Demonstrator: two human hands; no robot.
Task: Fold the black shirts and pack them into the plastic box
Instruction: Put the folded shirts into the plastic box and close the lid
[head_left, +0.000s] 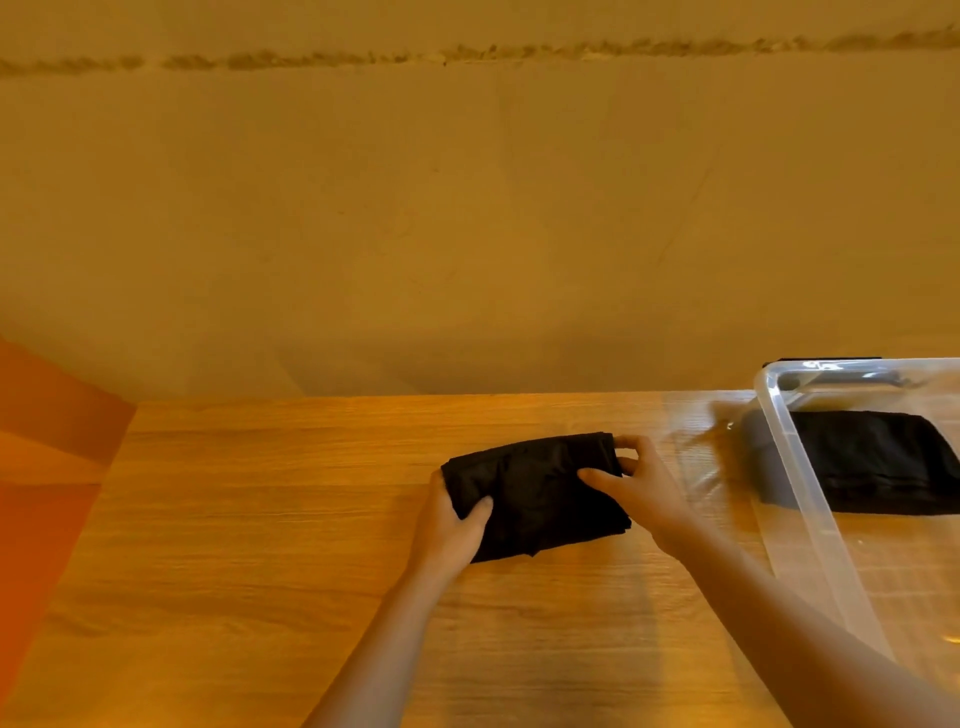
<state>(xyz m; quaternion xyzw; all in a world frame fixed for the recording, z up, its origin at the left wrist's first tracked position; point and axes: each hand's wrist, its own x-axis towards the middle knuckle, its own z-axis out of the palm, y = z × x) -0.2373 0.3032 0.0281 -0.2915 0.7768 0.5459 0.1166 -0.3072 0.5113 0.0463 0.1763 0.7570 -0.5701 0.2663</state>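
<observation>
Both hands, left hand (453, 525) and right hand (640, 486), grip folded black shirt (535, 496); long axis left-right.

The fingers of the left hand (453, 519) are tucked out of sight behind the folded shirt (535, 493), leaving only the thumb showing on top. The right hand (636, 483) covers the bundle's right edge. Both forearms run off the bottom of the frame. The clear plastic box (795, 467) is cut by the right edge, its far and near corners unseen, and the second shirt (878, 467) inside it is also cropped there. A dark item behind the box's far rim is too obscured to identify.
</observation>
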